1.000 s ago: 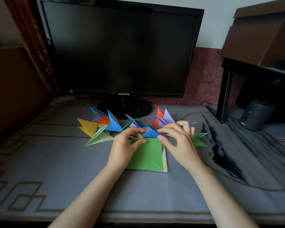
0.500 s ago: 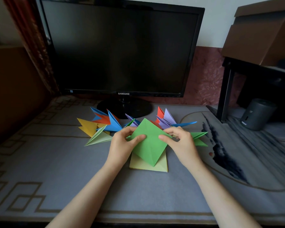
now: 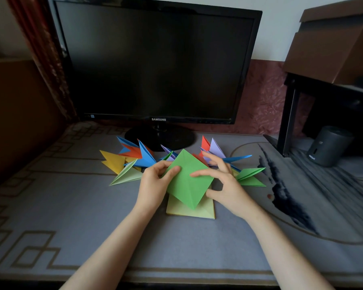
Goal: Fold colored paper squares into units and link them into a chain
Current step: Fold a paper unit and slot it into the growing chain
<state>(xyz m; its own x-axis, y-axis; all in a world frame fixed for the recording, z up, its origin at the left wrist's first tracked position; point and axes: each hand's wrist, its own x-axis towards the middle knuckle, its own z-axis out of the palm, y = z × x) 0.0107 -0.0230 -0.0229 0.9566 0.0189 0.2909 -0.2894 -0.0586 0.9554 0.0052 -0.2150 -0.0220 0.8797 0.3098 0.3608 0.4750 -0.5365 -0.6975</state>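
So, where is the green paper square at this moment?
Head view, centre: the green paper square is held above the yellow stack, its left corner gripped by the left hand, the right hand touching it.

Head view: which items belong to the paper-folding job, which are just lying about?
Job: green square, gripped by left hand, touched by right hand; yellow paper stack under it; folded units behind.
Lying about: monitor; grey speaker; cardboard box.

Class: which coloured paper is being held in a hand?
The bright green square, pinched by the left hand; the rest lie on the table.
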